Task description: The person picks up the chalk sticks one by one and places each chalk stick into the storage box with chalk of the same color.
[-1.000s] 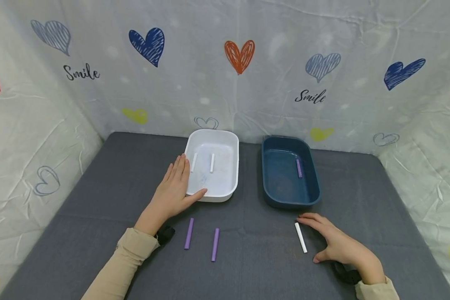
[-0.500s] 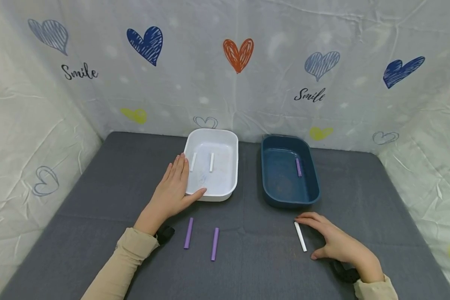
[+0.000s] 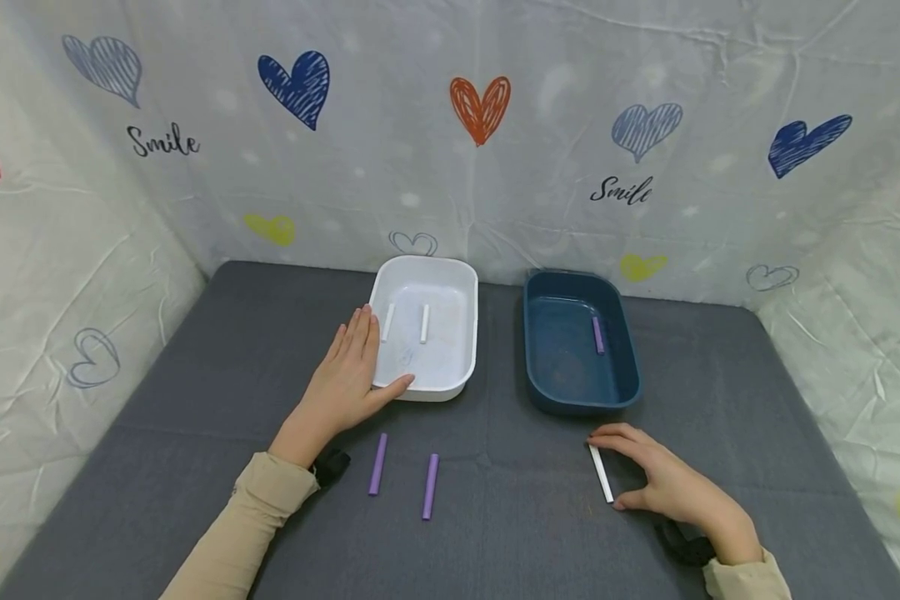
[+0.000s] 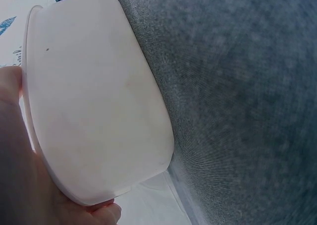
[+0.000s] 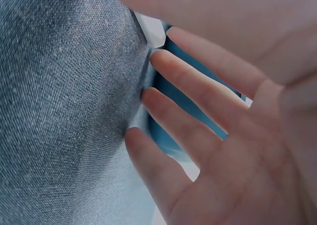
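Observation:
My left hand (image 3: 342,385) lies along the left side of the white tray (image 3: 461,333), its fingers straight and its thumb over the near rim. In the left wrist view, the tray's outer wall (image 4: 99,96) fills much of the picture. Two white chalk sticks (image 3: 424,323) lie in this tray. On the cloth at the right, my right hand (image 3: 671,479) spans another white chalk stick (image 3: 601,473), with fingertips at its far end and the thumb at its near end. The right wrist view shows spread fingers (image 5: 183,81) beside the chalk's tip (image 5: 156,35).
The dark blue tray (image 3: 543,387) stands right of the white one, with a purple chalk stick (image 3: 597,335) in it. Two more purple chalk sticks, one left (image 3: 378,464) and one right (image 3: 430,487), lie before the white tray. A printed curtain (image 3: 390,175) hangs behind.
My right thumb has moved left, in to the near end of the white chalk stick, narrowing the hand's spread. My left hand and the trays stay where they were.

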